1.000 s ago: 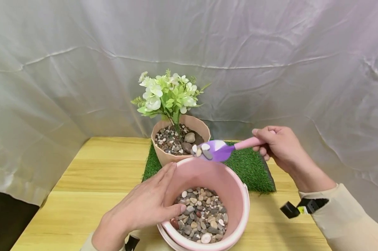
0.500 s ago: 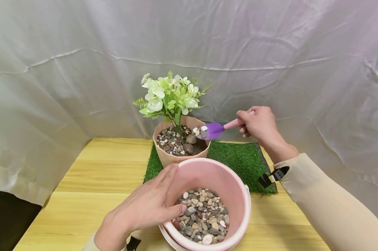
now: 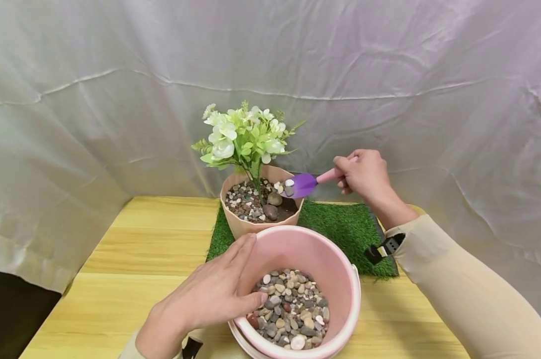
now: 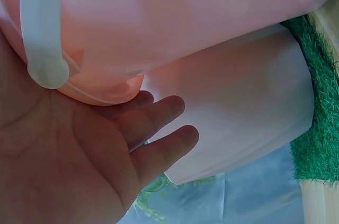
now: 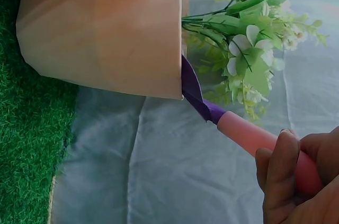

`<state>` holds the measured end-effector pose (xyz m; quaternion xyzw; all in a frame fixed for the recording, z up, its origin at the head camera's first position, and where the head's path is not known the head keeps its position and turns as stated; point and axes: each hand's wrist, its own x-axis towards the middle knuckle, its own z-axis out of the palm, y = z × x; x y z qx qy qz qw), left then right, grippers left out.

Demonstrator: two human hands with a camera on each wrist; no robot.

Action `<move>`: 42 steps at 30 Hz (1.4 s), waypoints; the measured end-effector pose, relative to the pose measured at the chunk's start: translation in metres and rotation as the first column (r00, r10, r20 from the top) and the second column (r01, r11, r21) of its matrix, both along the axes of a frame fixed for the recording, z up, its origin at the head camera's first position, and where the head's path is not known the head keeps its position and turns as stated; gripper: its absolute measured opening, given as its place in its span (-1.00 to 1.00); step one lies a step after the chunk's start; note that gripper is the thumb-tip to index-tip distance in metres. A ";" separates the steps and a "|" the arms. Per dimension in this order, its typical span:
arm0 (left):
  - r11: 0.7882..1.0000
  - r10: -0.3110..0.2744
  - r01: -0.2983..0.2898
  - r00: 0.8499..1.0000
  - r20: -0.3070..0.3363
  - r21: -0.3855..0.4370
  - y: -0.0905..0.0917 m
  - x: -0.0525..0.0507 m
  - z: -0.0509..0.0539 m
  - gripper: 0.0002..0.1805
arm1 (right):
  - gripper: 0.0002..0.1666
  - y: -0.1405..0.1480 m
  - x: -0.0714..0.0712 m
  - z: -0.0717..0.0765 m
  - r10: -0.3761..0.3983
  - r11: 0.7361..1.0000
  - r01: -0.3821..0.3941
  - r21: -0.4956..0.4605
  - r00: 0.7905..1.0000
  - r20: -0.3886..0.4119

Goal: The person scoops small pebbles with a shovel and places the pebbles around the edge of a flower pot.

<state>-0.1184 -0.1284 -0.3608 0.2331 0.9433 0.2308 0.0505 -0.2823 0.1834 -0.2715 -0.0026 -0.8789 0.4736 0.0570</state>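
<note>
Over the right side of the pot (image 3: 239, 227), the purple blade of your trowel (image 3: 303, 185) carries a few white and grey pebbles (image 3: 285, 188) near its tip, beside the two large stones (image 3: 271, 213) that lie on the dark soil. In the right-wrist view the blade crosses the pot's edge; whether it touches that edge, you cannot tell from here. Your right hand (image 3: 366, 174) grasps the pink handle, fingers wrapped round it. A second ago the blade was nearer to you, by the bucket's far rim; it has since swung away and in over the pot, barely moving in the last half second. For the work in hand, that puts the load above the pot instead of the bucket, and the pebbles have not left the blade. Your left hand (image 3: 212, 294) has stayed on the near-left rim of the pink bucket (image 3: 315, 249), thumb inside and relaxed fingers outside, not clenched. Gravel (image 3: 292, 309) covers the bucket's bottom. White flowers (image 3: 243, 134) rise from the pot, which stands on a green grass mat (image 3: 342, 234) upon the wooden table (image 3: 140, 284), with a pale cloth (image 3: 387, 60) hanging behind
</note>
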 end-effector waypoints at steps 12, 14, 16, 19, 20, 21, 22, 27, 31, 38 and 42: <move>1.000 0.005 -0.005 1.000 0.000 -0.001 0.001 0.001 0.001 0.16 | -0.67 0.001 -0.001 0.000 -0.032 0.999 0.032 -0.009 0.999 -0.007; 1.000 0.005 -0.005 1.000 -0.004 0.004 0.001 0.001 0.001 0.16 | -0.69 0.002 -0.001 0.001 -0.044 0.999 0.043 -0.029 0.999 -0.008; 1.000 0.006 -0.006 1.000 -0.006 0.005 0.001 0.001 0.001 0.17 | -0.70 0.001 -0.001 0.003 -0.053 0.998 0.052 -0.038 0.999 -0.012; 1.000 0.011 -0.011 1.000 0.001 0.001 0.001 0.001 0.001 0.17 | -0.68 -0.001 -0.002 0.005 -0.061 0.998 0.061 -0.019 0.998 -0.026; 1.000 0.014 -0.014 1.000 0.007 -0.002 0.001 0.001 0.002 0.17 | -0.70 -0.001 -0.003 0.006 -0.072 0.997 0.071 -0.013 0.997 -0.039; 1.000 0.017 -0.017 1.000 0.014 -0.007 0.001 0.001 0.002 0.17 | -0.70 -0.002 -0.004 0.007 -0.069 0.998 0.069 -0.002 0.997 -0.043; 1.000 0.018 -0.018 1.000 0.021 -0.011 0.002 0.001 0.002 0.17 | -0.70 -0.002 -0.005 0.008 -0.073 0.997 0.073 0.006 0.996 -0.050; 1.000 0.024 -0.024 0.999 0.041 -0.014 0.002 0.000 0.002 0.18 | -0.71 -0.005 -0.008 0.015 -0.088 0.995 0.091 0.036 0.994 -0.068; 1.000 0.030 -0.029 0.998 0.050 -0.010 0.001 0.000 0.001 0.18 | -0.63 -0.006 -0.012 0.020 -0.098 0.994 0.100 0.044 0.994 -0.049; 0.999 0.034 -0.033 0.998 0.049 -0.015 0.002 -0.001 0.001 0.20 | -0.40 -0.003 -0.018 0.023 -0.146 0.985 0.149 0.085 0.988 -0.044; 0.999 0.032 -0.031 0.998 0.049 -0.015 0.001 -0.001 0.001 0.19 | -0.27 -0.001 -0.019 0.026 -0.126 0.984 0.130 0.125 0.991 -0.040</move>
